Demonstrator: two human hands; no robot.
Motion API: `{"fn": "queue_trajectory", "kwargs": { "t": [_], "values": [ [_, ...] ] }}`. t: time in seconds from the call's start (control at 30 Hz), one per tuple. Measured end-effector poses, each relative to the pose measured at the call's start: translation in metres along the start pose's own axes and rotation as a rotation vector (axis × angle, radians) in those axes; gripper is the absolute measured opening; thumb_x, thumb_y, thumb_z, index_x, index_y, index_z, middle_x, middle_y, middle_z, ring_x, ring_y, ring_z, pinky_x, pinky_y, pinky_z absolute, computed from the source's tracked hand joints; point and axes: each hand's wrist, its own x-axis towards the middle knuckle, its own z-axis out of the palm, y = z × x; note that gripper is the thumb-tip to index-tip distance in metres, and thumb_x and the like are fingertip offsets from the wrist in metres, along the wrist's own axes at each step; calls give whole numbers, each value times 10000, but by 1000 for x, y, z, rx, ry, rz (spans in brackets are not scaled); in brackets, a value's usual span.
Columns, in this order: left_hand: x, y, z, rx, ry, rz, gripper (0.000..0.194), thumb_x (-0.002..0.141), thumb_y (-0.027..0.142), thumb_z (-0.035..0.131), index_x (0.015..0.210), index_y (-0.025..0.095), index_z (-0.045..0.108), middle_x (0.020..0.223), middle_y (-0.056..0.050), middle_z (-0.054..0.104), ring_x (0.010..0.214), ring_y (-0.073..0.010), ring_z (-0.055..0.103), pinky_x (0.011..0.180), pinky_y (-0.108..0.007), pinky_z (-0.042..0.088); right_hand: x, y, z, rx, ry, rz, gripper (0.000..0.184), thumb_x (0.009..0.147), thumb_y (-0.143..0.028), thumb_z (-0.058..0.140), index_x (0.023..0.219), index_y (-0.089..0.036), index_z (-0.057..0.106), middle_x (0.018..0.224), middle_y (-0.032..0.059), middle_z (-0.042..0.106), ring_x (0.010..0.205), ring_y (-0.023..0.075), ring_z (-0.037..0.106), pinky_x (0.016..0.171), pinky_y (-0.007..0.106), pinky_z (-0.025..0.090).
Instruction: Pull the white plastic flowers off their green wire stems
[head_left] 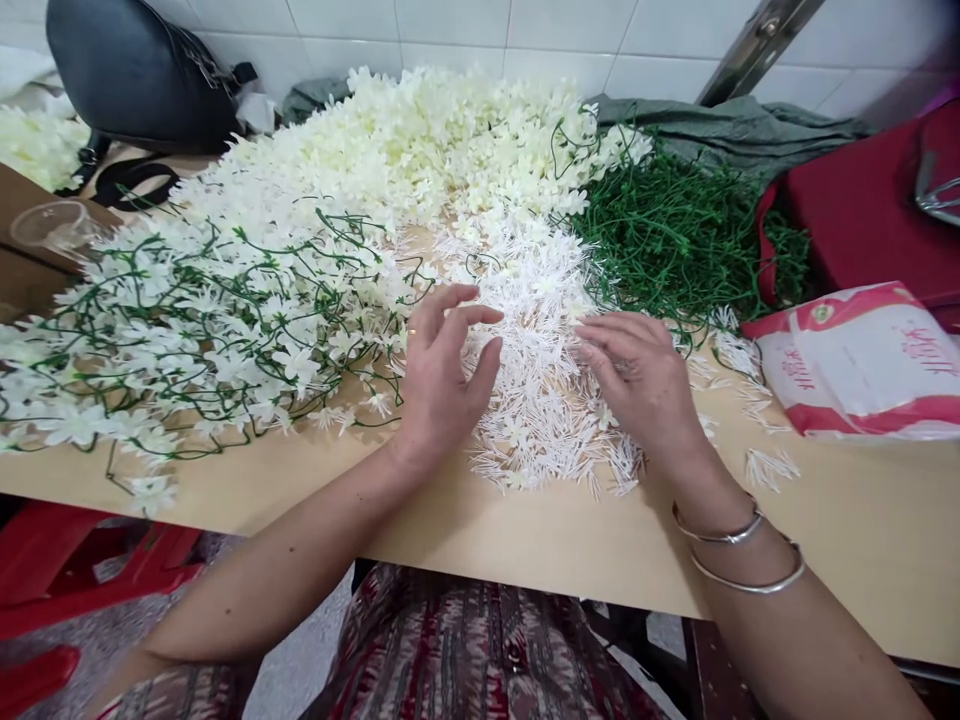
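Observation:
My left hand (450, 370) is held above the table between two heaps, its fingers curved and apart, with nothing visible in them. On its left lie assembled artificial flowers (277, 340) with white petals and green stems. My right hand (645, 385) is at the right side of a pile of thin white artificial stamens (536, 370). Its thumb and fingertips come close together at the pile, and whatever is between them is too small to make out. Behind the stamens rises a large heap of cream-white petals (450, 140). Green plastic stems (675, 235) are heaped beyond my right hand.
A pink-and-white packet (862, 360) lies at the right, before a dark red bag (862, 200). A black bag (142, 75) stands back left, near a clear plastic cup (56, 225) and a cardboard box (26, 270). A red stool (82, 565) is below the table edge.

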Motion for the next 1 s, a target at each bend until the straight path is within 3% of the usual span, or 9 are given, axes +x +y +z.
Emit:
{"fn": "queue_trajectory", "kwargs": {
  "t": [0.13,0.27,0.4,0.5,0.6,0.7,0.8,1.0],
  "values": [
    [-4,6,6,-137,-98,97,207,988,110,591,1165,214,621,1208,-76,690,1179,-192,663,996,-373,581,-1,-16,-10,263,162,206,54,892,-259,753,939,-285,760,984,47,793,979,260,742,954,504,590],
    [-9,7,13,-307,-214,138,286,1009,140,592,1287,211,601,1255,-92,698,1002,-136,707,846,-288,607,-6,-37,-10,573,-38,360,105,833,-249,807,902,-279,735,826,6,757,753,179,714,685,335,599],
    [-8,9,13,-378,-278,72,167,993,156,628,1146,207,674,1045,-46,755,921,-125,707,788,-252,583,-11,-51,-7,740,-162,401,167,832,-296,813,906,-257,668,909,-3,761,775,147,719,676,286,586],
    [-7,11,10,-442,-290,-154,27,960,196,657,966,198,682,908,-28,746,810,-123,695,743,-255,565,-11,-48,-9,603,-132,336,106,907,-331,739,922,-263,659,983,13,751,848,165,720,763,334,586],
    [-5,13,9,-563,-261,-375,92,921,259,685,871,197,639,869,-28,731,756,-119,675,720,-258,558,-10,-34,-11,203,-60,169,75,923,-330,711,956,-264,701,979,45,732,925,228,694,874,432,560],
    [-4,14,10,-650,-228,-507,166,862,282,738,822,199,600,773,4,687,679,-98,634,644,-228,528,-10,-21,-9,-26,-142,82,63,915,-295,699,970,-272,722,970,60,732,947,282,672,908,516,534],
    [-3,13,11,-704,-229,-587,139,842,271,740,872,199,625,739,20,666,637,-87,624,599,-216,509,-10,-19,-8,-20,-160,95,101,933,-230,647,878,-288,709,886,30,731,862,255,673,831,484,541],
    [-5,10,13,-702,-250,-618,204,867,332,749,798,193,617,638,20,643,573,-92,617,494,-205,438,-9,-35,-10,242,45,272,74,867,-262,755,934,-287,734,842,16,717,740,200,660,702,400,551]
  ]
}}
